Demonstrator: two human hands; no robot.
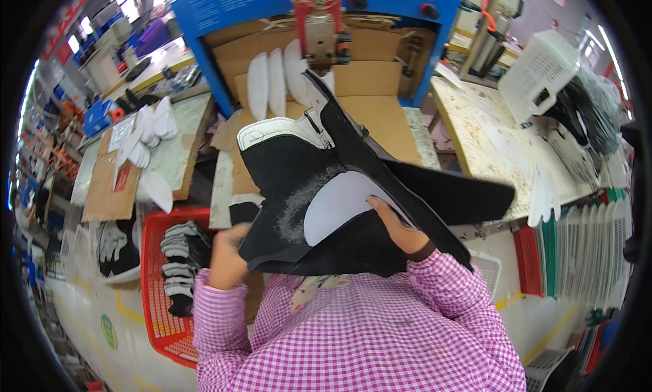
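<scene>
A black boot upper [275, 168] with white trim at its far left edge is spread out in front of my body. On its inner face, beside a patch of greyish speckling, lies a smooth white half-moon stiffener [339, 205]. My right hand [402, 234] is closed on the upper's right side, its thumb pressing on the stiffener and its other fingers hidden beneath. My left hand [229, 257], slightly blurred, grips the upper's lower left edge. A long black flap [455, 192] of the upper sticks out to the right.
Ahead stands a blue press machine [227, 12] with a cardboard-lined bed [370, 80], where white half-moon pieces [258, 86] lean. White pieces [146, 131] lie on the left table. A red basket [153, 283] holds uppers at lower left. At right are a worktable [475, 124], a white basket [540, 76] and stacked trays [587, 249].
</scene>
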